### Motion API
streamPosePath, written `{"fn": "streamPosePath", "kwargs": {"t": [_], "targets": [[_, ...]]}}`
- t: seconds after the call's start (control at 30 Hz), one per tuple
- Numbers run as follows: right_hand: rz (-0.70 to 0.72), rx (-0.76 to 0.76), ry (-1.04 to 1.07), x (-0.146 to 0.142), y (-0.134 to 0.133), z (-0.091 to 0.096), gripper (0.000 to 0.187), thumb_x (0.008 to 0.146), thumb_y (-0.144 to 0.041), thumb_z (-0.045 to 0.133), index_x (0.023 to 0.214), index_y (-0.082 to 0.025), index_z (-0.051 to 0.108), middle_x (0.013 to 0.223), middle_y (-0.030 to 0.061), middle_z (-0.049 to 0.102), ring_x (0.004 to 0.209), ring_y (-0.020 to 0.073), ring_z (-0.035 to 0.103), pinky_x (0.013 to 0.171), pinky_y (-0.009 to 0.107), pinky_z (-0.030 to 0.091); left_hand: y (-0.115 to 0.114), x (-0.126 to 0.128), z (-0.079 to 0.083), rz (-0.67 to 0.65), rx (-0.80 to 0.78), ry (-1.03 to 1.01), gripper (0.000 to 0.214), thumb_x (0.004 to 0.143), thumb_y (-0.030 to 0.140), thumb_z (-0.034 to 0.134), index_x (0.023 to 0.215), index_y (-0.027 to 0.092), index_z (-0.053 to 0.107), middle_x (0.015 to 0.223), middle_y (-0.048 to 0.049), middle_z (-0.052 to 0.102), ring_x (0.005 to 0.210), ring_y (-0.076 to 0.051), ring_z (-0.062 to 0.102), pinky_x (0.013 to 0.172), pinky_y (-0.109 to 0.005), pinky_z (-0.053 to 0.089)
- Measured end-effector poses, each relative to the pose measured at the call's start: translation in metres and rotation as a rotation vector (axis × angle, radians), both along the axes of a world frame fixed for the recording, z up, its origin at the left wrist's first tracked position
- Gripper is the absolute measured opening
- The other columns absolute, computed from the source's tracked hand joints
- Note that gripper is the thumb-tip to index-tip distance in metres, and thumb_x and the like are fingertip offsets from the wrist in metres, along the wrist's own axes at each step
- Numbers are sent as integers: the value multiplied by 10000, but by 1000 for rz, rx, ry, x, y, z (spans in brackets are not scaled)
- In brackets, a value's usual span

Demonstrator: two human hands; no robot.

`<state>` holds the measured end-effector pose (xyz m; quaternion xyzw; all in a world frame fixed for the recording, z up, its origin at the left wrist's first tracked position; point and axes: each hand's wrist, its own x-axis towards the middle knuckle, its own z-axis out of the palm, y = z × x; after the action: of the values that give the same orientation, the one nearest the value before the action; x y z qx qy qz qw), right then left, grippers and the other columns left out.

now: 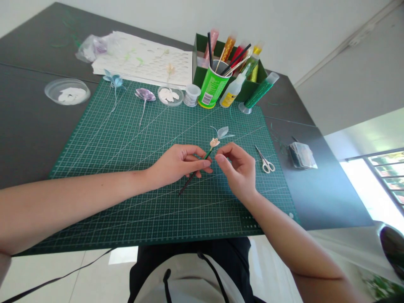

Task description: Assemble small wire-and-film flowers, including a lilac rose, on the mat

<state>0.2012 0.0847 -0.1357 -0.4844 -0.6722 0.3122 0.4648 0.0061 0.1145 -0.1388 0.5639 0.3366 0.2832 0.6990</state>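
Note:
My left hand (pixel 178 166) pinches a thin artificial flower stem (pixel 187 184), dark at the lower end and green near the top. A small cream flower head (pixel 214 143) sits at its upper tip, tilted up and away. Close by on the right, my right hand (pixel 238 170) is closed, thumb against forefinger, beside the green part; whatever lies between those fingertips is too small to tell. Just beyond the flower head is a pale blue translucent flower piece (pixel 222 133). Both hands are over the green cutting mat (pixel 126 210).
White-handled scissors (pixel 267 166) lie at right. Along the back stand a green can (pixel 213 88) of sticks, a glue bottle (pixel 232 91), a green tube (pixel 261 91) and a dish (pixel 170 96) of white petals. A blue flower (pixel 115 81) and purple flower (pixel 145 94) lie at left.

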Motion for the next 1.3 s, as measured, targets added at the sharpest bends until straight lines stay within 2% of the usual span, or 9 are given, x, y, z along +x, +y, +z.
{"fn": "streamPosePath", "kwargs": {"t": [0.13, 0.47, 0.77, 1.0, 1.17, 1.3], "targets": [[8, 32, -21, -1, -1, -2, 202, 957, -271, 637, 763, -235, 594, 708, -13, 577, 694, 162, 524, 679, 337, 444, 1, 0, 0, -8, 15, -3, 250, 888, 380, 741, 922, 139, 679, 810, -57, 788, 611, -111, 655, 483, -182, 440], [15, 27, -51, -1, 1, -1, 182, 949, -213, 619, 768, -227, 610, 715, -15, 604, 686, 152, 550, 676, 325, 461, -1, 1, -3, -18, -95, -83, 219, 881, 331, 749, 925, 134, 661, 848, -67, 786, 653, -122, 698, 489, -174, 504], [38, 30, -98, -1, 2, -4, 167, 950, -214, 611, 783, -209, 602, 723, -25, 589, 688, 138, 549, 678, 301, 460, 3, 0, -1, -3, -39, -61, 148, 931, 279, 679, 917, 134, 654, 810, -34, 773, 624, -95, 674, 477, -149, 492], [43, 0, -137, -1, 3, -3, 139, 962, -229, 608, 832, -207, 649, 761, -14, 639, 721, 145, 581, 712, 305, 481, 13, -3, 1, 44, 20, -41, 216, 985, 287, 607, 829, 138, 619, 750, -32, 759, 519, -67, 602, 423, -135, 433], [71, 6, -154, 0, 3, -2, 114, 964, -198, 596, 892, -198, 684, 823, 2, 695, 758, 146, 619, 734, 299, 497, 21, -7, 4, 107, 14, -47, 198, 996, 277, 593, 917, 126, 694, 765, -36, 763, 533, -70, 611, 432, -133, 434], [96, -5, -149, 1, 2, 0, 124, 963, -205, 599, 883, -194, 692, 821, 9, 707, 743, 145, 625, 722, 296, 501, 23, -10, 2, 112, -89, -106, 228, 1008, 299, 585, 1043, 131, 735, 866, -67, 790, 629, -98, 676, 501, -152, 502]]}}
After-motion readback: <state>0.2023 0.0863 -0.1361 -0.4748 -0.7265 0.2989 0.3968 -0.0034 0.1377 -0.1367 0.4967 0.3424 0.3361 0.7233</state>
